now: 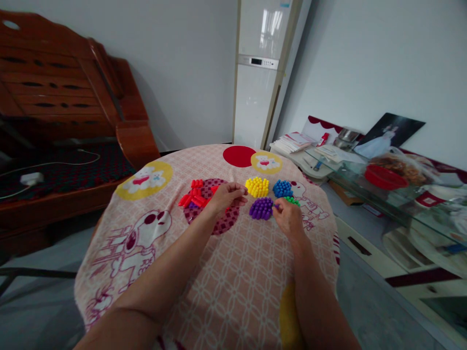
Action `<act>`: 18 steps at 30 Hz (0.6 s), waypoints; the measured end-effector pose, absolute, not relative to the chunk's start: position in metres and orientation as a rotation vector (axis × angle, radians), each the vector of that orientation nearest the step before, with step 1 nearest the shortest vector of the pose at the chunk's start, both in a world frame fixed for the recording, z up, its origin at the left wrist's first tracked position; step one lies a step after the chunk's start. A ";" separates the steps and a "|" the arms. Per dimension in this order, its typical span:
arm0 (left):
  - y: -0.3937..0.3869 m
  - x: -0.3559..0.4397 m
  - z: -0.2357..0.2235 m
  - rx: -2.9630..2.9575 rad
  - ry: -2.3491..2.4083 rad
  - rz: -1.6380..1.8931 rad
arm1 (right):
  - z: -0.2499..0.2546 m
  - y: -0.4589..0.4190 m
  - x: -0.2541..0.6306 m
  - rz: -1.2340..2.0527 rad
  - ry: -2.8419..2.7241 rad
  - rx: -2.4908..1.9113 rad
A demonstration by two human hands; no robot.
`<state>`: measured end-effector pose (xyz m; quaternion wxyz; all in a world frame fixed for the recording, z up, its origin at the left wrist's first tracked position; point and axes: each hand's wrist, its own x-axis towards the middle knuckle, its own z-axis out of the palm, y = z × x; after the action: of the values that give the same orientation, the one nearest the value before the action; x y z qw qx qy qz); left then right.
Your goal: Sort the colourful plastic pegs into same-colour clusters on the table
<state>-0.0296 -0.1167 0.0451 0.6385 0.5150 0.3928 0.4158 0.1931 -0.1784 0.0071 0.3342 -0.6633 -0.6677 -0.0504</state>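
Pinching a purple piece (276, 206), long axis roughly sideways, your right hand (289, 219) lies nearer, just right of the purple cluster (260, 209) on the desk (237, 272); your left hand (226, 196), loosely curled, has unclear grip.

Your tablecloth (233, 272) is pale pink with white lattice, maroon-outlined cartoon dogs (146, 228) and a solid red disc (239, 156), your yellow pegs (257, 187), blue pegs (282, 188), green pegs (293, 200), purple pegs (260, 208) and red pegs (199, 201) are each plain, and your wooden bench (133, 141) is reddish brown.
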 end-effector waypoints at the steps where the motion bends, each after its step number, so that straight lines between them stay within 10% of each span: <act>1: -0.113 -0.034 0.046 1.207 0.912 0.955 | 0.007 -0.179 0.193 -0.145 -1.769 -1.748; 9: -0.084 -0.103 0.057 1.582 1.356 1.079 | 0.010 -0.181 0.195 -0.238 -1.817 -1.848; 18: -0.083 -0.142 0.064 2.218 1.994 0.158 | 0.010 -0.182 0.190 -0.176 -1.953 -1.907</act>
<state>-0.1424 -0.0827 0.0642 0.0774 0.7403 0.6658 0.0526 0.1903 -0.1815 0.0099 0.2019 -0.6829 -0.6992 -0.0630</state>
